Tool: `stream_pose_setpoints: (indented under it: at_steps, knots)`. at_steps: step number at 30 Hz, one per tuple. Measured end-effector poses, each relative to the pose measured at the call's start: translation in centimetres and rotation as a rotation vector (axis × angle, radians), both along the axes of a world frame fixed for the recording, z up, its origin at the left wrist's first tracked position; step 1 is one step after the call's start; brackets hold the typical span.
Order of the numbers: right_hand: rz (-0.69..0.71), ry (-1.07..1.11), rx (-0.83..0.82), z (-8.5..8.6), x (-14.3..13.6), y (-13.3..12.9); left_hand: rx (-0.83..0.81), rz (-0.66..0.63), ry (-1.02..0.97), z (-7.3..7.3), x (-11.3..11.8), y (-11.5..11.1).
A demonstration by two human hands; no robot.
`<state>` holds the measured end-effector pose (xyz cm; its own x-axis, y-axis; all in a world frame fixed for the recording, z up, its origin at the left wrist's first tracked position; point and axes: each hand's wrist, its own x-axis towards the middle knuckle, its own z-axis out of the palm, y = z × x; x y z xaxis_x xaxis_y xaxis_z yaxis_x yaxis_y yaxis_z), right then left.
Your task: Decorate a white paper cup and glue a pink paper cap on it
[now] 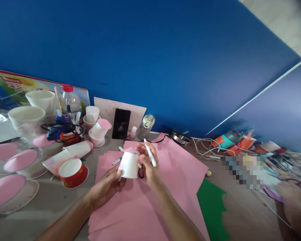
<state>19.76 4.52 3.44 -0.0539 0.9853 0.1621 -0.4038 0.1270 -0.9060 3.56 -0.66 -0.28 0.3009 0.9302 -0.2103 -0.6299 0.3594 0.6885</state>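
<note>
One white paper cup [129, 166] sits between my hands, upside down and slightly tilted, just above the pink sheets [130, 214], with a pink paper piece [131, 150] over its upturned base. My left hand [110, 187] has its fingers closed on the cup's lower left side, by the printed pattern. My right hand [150, 167] is half curled, with a white pen [150, 153] gripped between thumb and fingers; its fingertips come close to the pink piece, but I cannot tell whether they touch it. As I judge it, this cup is partway along: the pink is on, though I cannot make out whether it is fixed or merely resting there. To my left on the tabletop [55, 201], several pink-topped cups [21, 160] look finished, at least as far as their tops go, and another white cup with a pink disc [98, 129] stands on a bowl. The stack of white cups [46, 103] behind them shows no pink, so those seem undone. Near them lies a red bowl [74, 172]. Beyond my hands, a phone [121, 124] leans upright beside a clear bottle [145, 127]; to my right lies a green sheet [212, 207], and farther over is someone else's hand [292, 194].
</note>
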Motion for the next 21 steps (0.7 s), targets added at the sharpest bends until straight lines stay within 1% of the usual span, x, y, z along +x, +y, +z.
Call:
stream_pose_setpoints:
  at_steps: [2, 3, 5, 7, 9, 13, 15, 17, 21]
  knots:
    - [-0.091, 0.059, 0.015, 0.2, 0.0, 0.1, -0.007, 0.065, -0.036, 0.1, 0.0, 0.2]
    - [-0.112, 0.085, 0.027, 0.4, -0.1, 0.1, -0.012, 0.097, -0.06, 0.1, 0.0, 0.3]
    - [-0.096, 0.121, 0.068, 0.7, -0.2, -0.2, -0.029, 0.136, -0.107, -0.1, -0.1, 0.5]
    - [-0.044, 0.112, 0.113, 0.8, -0.4, -0.8, -0.049, 0.158, -0.144, -0.4, -0.2, 0.7]
    - [-0.018, 0.033, 0.152, 0.6, -0.5, -1.5, -0.051, 0.16, -0.157, -0.6, -0.3, 0.7]
    - [-0.016, -0.279, 0.225, 0.3, -0.5, -2.6, 0.016, 0.151, -0.143, -0.7, -0.4, 0.7]
    - [-0.022, -0.381, 0.245, 0.4, -0.6, -2.9, 0.048, 0.157, -0.136, -0.6, -0.3, 0.8]
    - [-0.029, -0.398, 0.242, 0.6, -0.8, -3.1, 0.058, 0.164, -0.129, -0.5, -0.3, 0.8]
    - [-0.021, -0.319, 0.192, 0.8, -1.3, -3.2, 0.055, 0.174, -0.123, -0.4, -0.2, 0.9]
